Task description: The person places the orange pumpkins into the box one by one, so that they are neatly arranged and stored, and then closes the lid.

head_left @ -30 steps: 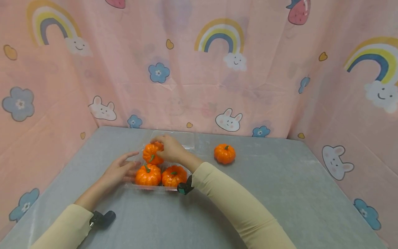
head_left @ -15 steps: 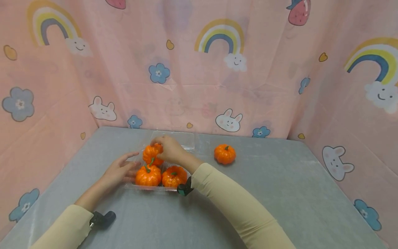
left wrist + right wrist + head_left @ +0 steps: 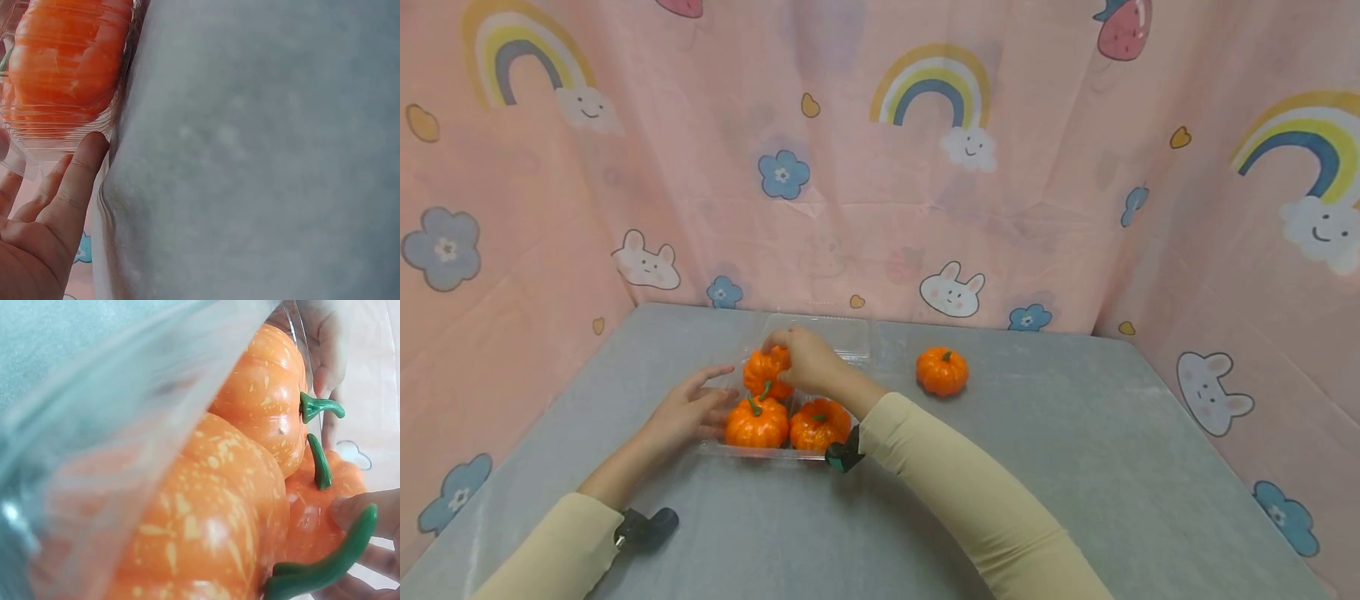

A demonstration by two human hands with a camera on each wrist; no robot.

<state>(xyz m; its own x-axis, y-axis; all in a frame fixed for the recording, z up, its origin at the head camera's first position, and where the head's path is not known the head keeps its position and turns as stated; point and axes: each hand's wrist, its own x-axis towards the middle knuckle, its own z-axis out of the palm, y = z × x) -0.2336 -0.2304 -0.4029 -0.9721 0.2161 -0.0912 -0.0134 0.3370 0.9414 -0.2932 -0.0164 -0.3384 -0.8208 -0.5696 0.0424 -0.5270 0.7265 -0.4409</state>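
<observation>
In the head view a clear plastic box [image 3: 760, 453] holds three small orange pumpkins with green stems. My right hand [image 3: 811, 360] grips the back left pumpkin [image 3: 763, 372], its thumb pressed on the skin in the right wrist view. That pumpkin's stem leans toward the front left pumpkin [image 3: 757, 425]. At front right sits another pumpkin [image 3: 820, 425], under my right forearm. My left hand [image 3: 688, 410] lies at the box's left side, fingers extended; in the left wrist view a fingertip [image 3: 94, 147] touches the ridged plastic wall. My right hand hides the box's back right part.
A separate pumpkin [image 3: 942, 372] stands on the grey table [image 3: 1075, 467], to the right of the box. The box's clear lid [image 3: 835, 333] lies folded back toward the pink curtain [image 3: 850, 233], which encloses the table's back and sides.
The back left pumpkin has turned slightly in my right hand, and its stem has shifted toward the front pumpkin. My left hand has stayed in place.
</observation>
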